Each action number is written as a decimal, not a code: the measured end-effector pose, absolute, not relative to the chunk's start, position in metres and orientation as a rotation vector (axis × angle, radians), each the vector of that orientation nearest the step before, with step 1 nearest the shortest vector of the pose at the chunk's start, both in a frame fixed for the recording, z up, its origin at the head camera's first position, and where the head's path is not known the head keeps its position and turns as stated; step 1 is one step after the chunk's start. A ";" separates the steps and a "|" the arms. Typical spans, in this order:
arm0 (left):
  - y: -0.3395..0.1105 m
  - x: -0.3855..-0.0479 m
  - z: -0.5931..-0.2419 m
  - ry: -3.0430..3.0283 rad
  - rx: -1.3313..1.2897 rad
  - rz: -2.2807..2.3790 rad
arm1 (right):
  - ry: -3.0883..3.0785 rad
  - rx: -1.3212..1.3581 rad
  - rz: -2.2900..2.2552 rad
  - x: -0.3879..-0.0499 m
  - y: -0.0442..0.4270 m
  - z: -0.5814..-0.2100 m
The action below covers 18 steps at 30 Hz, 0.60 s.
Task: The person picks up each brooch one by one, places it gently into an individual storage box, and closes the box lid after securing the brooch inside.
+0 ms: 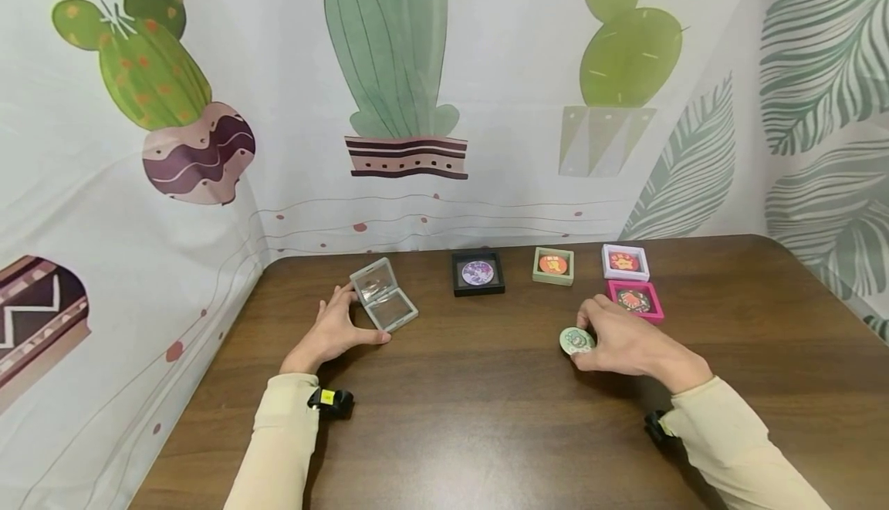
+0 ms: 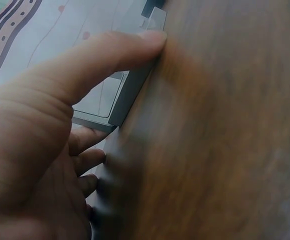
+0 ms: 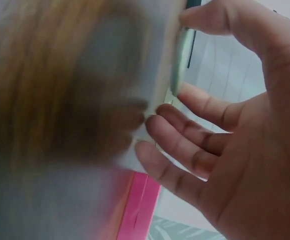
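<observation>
At the left of the table, a grey display case (image 1: 393,308) lies with its clear-windowed lid raised, and no badge shows inside. My left hand (image 1: 336,329) holds this case, thumb along its near edge and fingers at the lid side. In the left wrist view, the thumb (image 2: 120,52) presses the frame of the grey case (image 2: 130,97). My right hand (image 1: 625,340) pinches a round pale green badge (image 1: 576,339) with a small figure on it, above the table. From the right wrist, the badge (image 3: 181,62) appears edge-on between thumb and index finger.
Along the back stand a black case (image 1: 479,289) with a purple badge, a green case (image 1: 553,278) and a white case (image 1: 626,271). A pink case (image 1: 650,315) sits just beyond my right hand. Behind the wooden table (image 1: 444,417) hangs a cactus-print cloth (image 1: 514,55).
</observation>
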<state>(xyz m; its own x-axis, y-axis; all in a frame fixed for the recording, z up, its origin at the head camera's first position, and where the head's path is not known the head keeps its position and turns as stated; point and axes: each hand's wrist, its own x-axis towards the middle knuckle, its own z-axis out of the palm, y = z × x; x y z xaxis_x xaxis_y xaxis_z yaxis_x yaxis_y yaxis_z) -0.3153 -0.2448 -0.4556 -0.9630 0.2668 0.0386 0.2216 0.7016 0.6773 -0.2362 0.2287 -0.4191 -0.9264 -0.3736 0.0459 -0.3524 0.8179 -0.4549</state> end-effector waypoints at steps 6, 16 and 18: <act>-0.243 -0.314 -0.454 2.837 0.402 1.124 | 2.986 -0.607 -0.748 -0.242 0.218 -0.424; -0.241 -0.311 -0.456 2.833 0.400 1.130 | 2.959 -0.607 -0.807 -0.251 0.196 -0.425; -0.239 -0.310 -0.456 2.835 0.396 1.133 | 2.954 -0.613 -0.809 -0.253 0.192 -0.425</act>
<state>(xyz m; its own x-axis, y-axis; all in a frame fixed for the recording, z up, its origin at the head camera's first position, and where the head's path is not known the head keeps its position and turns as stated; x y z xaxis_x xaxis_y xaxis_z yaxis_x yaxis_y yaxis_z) -0.3103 -0.2389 -0.4560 -0.9649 0.2603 0.0362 0.2136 0.6963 0.6852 -0.2533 0.1915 -0.4250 -0.9227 -0.3761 0.0846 -0.3667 0.7887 -0.4934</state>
